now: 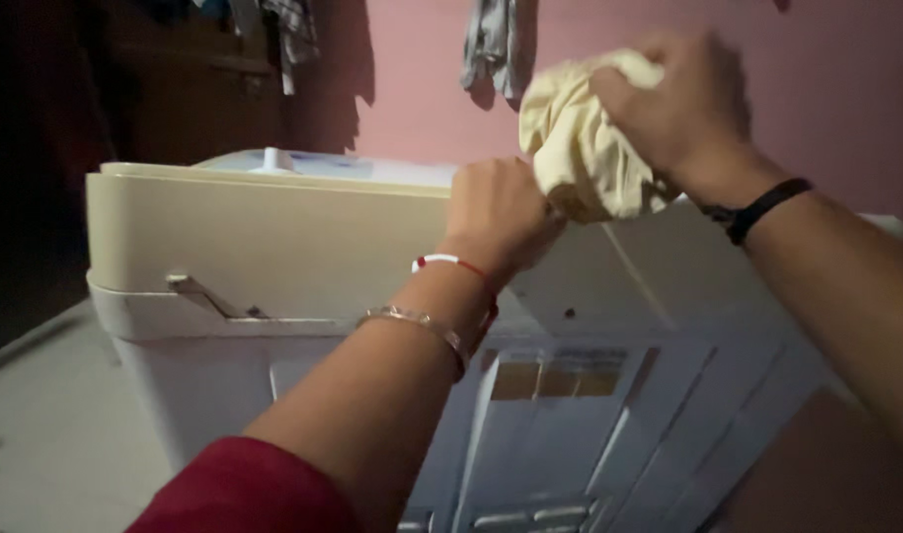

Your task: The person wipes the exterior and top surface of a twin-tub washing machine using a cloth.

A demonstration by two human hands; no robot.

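I see my left hand (499,212) closed in a fist on the lower end of a bunched pale yellow cloth (582,138), and my right hand (683,104) clamped over its top. The cloth is held above the rear edge of a cream-and-white plastic washing machine (274,257), before a pink wall (412,89) with hanging grey clothes (496,44).

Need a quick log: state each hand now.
Left hand: closed on the crumpled pale yellow cloth.
Right hand: closed on the same cloth.
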